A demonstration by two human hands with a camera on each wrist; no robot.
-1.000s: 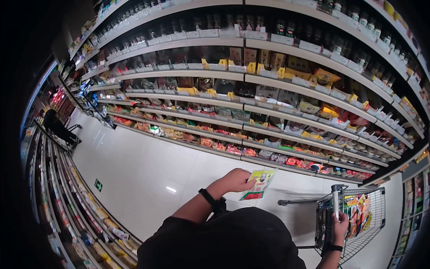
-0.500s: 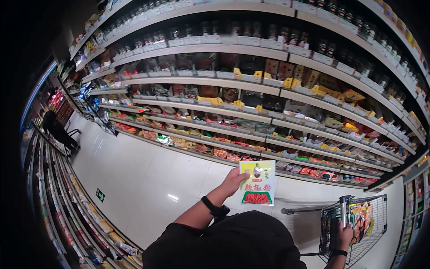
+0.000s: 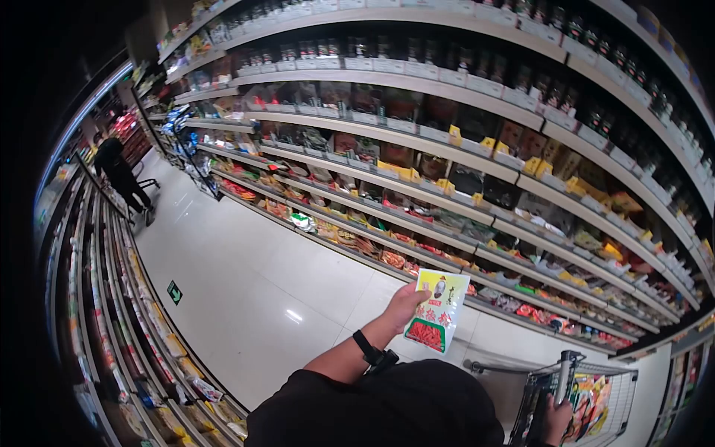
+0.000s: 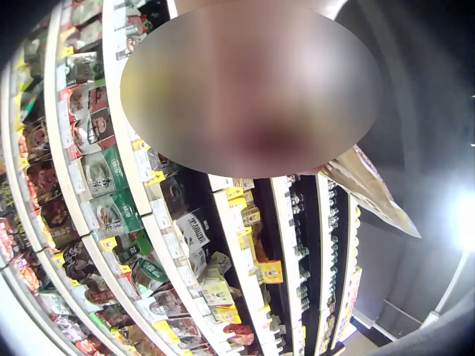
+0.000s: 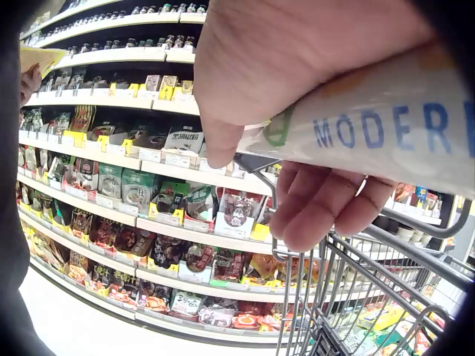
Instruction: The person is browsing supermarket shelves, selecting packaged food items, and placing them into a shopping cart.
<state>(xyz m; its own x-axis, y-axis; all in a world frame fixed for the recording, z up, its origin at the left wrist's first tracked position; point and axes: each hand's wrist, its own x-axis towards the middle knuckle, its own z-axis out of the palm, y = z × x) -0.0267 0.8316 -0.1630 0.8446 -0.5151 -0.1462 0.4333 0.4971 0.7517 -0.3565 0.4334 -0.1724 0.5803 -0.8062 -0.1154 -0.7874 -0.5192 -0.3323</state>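
Note:
My left hand [image 3: 406,304] pinches a flat packet of chilli powder [image 3: 428,335] by its left edge, thumb across the front. The packet has a yellow top, a small portrait and a picture of red chillies, and its printed front faces up toward my head. In the left wrist view, a corner of the packet [image 4: 378,196] sticks out past a large blurred patch that hides the hand. My right hand [image 3: 557,421] grips the shopping cart's handle [image 5: 371,130], thumb on one side and fingers curled under the lettered bar.
Bright packets lie in the cart [image 3: 622,406] at my right. Long shelves [image 3: 357,127] of jars and bagged foods run along the front. A lower shelf row [image 3: 104,320] borders the left, and pale floor [image 3: 246,276] lies between. A person in dark clothes [image 3: 119,171] stands far left.
The chilli powder packet has turned from a slant to face my head, then tipped slightly. The shelves and far person have shifted rightward in the head view. Both hands keep their holds.

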